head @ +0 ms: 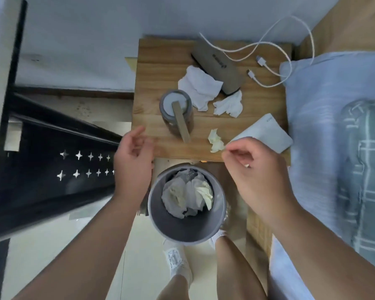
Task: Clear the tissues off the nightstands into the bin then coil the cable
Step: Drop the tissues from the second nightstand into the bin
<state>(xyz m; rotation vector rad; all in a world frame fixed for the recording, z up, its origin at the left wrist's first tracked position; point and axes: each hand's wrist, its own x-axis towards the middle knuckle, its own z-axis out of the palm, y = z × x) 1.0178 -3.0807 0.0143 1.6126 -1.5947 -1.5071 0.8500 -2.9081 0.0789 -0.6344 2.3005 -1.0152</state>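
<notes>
A wooden nightstand [152, 68] carries three crumpled tissues: a large white tissue [200, 87], a smaller white tissue [228, 105] and a small yellowish tissue [215, 140] near the front edge. A white cable [266, 43] loops over the back right corner. Below the front edge stands a grey bin [186, 226] with crumpled tissues inside. My left hand [133, 161] hovers open at the nightstand's front left edge. My right hand [256, 169] is just right of the yellowish tissue, fingers curled, fingertips nearly touching it, nothing visibly held.
A grey jar [175, 105] with a wooden stick across its lid stands mid-nightstand. A grey case [221, 68] lies at the back, a white pouch [266, 133] at the front right. A bed with blue bedding [333, 126] borders the right; a black rack [52, 148] stands left.
</notes>
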